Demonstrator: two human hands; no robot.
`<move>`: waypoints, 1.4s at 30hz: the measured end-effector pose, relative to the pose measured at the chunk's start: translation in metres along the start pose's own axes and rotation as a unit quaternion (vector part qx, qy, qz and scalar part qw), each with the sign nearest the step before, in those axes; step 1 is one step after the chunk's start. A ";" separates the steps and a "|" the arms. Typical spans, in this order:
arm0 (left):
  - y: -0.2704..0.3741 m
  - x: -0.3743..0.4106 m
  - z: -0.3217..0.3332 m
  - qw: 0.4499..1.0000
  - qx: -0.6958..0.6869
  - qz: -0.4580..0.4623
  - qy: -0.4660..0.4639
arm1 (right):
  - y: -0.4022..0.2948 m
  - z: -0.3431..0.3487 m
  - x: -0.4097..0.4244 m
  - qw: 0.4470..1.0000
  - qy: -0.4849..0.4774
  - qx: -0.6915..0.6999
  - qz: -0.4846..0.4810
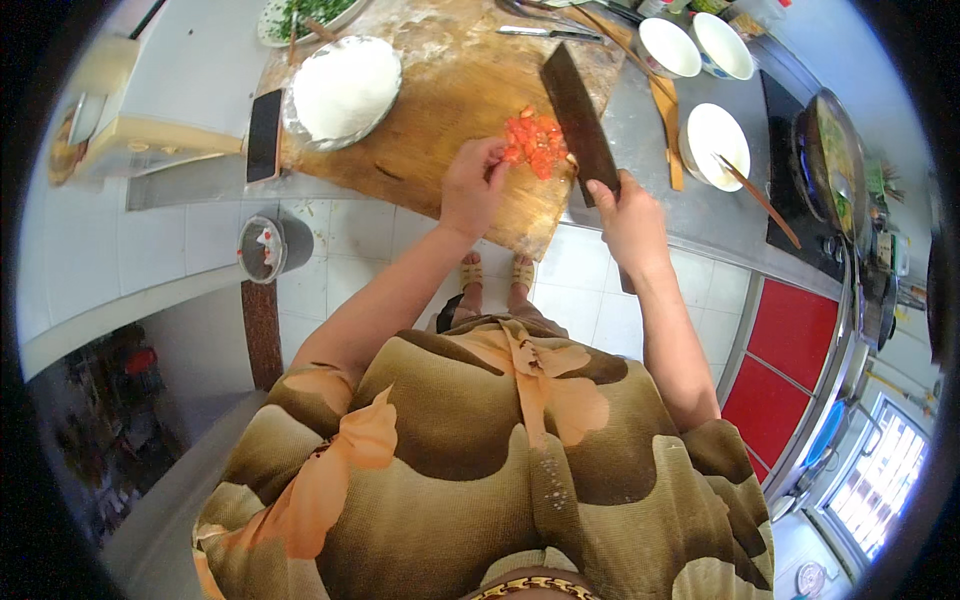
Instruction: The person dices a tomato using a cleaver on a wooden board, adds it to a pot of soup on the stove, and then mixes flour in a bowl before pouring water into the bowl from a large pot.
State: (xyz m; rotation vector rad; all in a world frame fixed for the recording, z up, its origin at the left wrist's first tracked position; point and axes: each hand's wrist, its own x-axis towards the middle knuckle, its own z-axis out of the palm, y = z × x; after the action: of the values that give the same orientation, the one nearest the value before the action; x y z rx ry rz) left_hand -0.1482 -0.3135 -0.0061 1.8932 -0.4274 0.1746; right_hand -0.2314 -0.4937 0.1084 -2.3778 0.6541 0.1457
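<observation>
Chopped tomato (537, 142) lies in a small heap near the right side of a wooden cutting board (427, 97). My right hand (634, 222) grips a cleaver (579, 112) at its handle end, thumb against the dark blade. The blade stands just right of the heap and slants away from me. At the heap's left edge is my left hand (474, 180), fingers curled and the tips close to the tomato. Whether those fingertips hold a piece cannot be made out.
On the board are a bowl of white dough or flour (346, 91), a phone (264, 136) at its left edge and a small knife (549, 33). White bowls (714, 142) and a wooden spatula (666, 120) stand to the right, before a pan (832, 165) on the stove. A bin (276, 246) sits below left.
</observation>
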 end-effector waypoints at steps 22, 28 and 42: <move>0.001 -0.006 -0.009 0.993 -0.079 -0.037 0.081 | -0.009 0.018 -0.016 0.987 -0.001 -0.093 -0.131; -0.001 -0.017 -0.009 0.992 -0.070 -0.028 0.104 | -0.018 0.015 -0.028 0.986 -0.037 -0.098 -0.128; 0.021 -0.005 -0.004 0.992 0.055 0.099 0.048 | -0.007 0.008 -0.015 0.980 -0.108 0.164 0.030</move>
State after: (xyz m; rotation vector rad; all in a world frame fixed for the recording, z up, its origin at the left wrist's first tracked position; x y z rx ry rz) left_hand -0.1607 -0.3151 0.0119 1.9397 -0.5501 0.4275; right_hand -0.2407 -0.4773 0.1101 -1.9938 0.5957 0.2942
